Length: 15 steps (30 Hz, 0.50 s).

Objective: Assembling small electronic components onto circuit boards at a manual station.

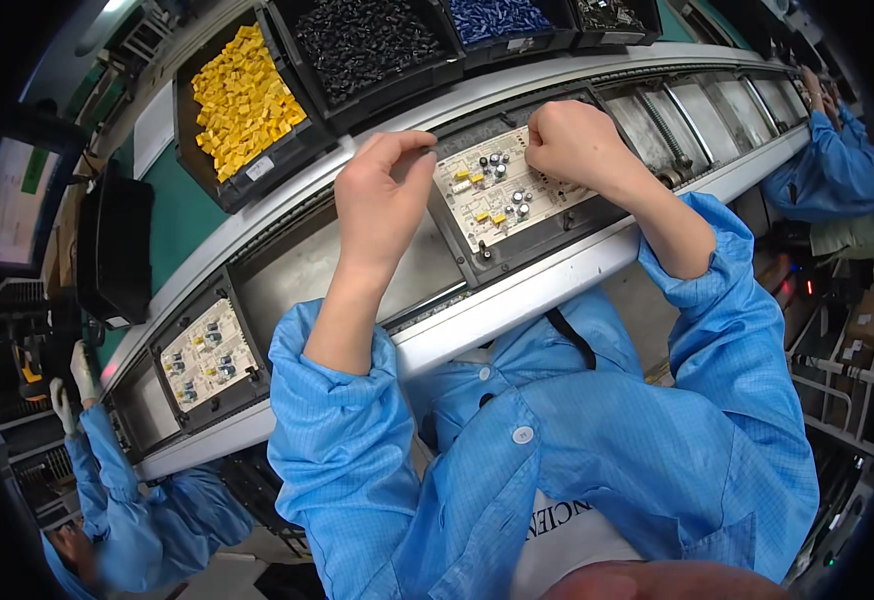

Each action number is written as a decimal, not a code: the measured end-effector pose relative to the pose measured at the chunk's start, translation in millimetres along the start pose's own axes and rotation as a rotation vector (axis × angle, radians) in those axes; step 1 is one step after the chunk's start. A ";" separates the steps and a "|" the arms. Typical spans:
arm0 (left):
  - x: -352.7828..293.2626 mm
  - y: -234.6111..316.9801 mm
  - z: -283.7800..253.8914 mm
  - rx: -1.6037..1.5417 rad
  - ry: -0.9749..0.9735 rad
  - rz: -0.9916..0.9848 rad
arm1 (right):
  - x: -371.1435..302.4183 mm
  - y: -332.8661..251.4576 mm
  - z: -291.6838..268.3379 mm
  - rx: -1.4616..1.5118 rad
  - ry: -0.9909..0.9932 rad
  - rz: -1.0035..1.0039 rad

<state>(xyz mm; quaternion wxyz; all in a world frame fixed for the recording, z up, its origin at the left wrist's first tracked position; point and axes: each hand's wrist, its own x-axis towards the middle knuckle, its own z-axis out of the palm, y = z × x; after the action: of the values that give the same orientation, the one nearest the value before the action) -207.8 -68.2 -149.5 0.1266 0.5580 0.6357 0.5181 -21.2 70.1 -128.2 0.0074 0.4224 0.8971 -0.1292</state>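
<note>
A pale circuit board [498, 232] lies in a black carrier frame on the conveyor in front of me. It bears several small yellow block parts and several dark round capacitors [523, 203]. My right hand [579, 150] is closed over the board's far right part, its fingertips turned down and hidden behind the knuckles. My left hand [385, 195] hovers at the board's left edge. Its fingers curl toward the thumb with a narrow gap at the tips, and whatever lies inside the curl does not show.
Beyond the rail stand black bins of yellow parts [245, 100], black parts [365, 45] and blue parts [497, 18]. Another board [207, 355] sits in a carrier to the left. Co-workers in blue are at the left [147, 510] and right [822, 170]. A screen [19, 190] stands far left.
</note>
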 end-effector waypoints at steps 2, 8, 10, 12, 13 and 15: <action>-2.4 1.5 4.1 -0.115 -0.057 -0.130 | -0.2 -2.0 0.5 -0.041 -0.008 0.005; -6.0 6.7 13.9 -0.141 -0.209 -0.053 | -3.9 0.0 -8.9 -0.028 -0.035 -0.044; -8.8 7.8 16.5 -0.141 -0.240 -0.055 | -2.5 9.0 -21.5 0.176 -0.031 -0.070; -9.3 8.3 22.0 0.011 -0.274 0.152 | 2.4 31.5 -19.1 0.669 -0.051 -0.035; -10.2 10.7 26.4 0.048 -0.266 0.174 | 6.9 46.5 -14.2 0.970 -0.061 -0.077; -10.7 11.8 31.8 0.098 -0.275 0.225 | 10.6 63.6 -14.0 1.448 -0.095 -0.115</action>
<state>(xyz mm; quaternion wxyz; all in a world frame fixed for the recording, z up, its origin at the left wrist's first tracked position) -173.8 -62.7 -158.2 0.1264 0.6968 0.5704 0.4160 21.7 120.2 -130.3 -0.2418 0.2674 0.6064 -0.7087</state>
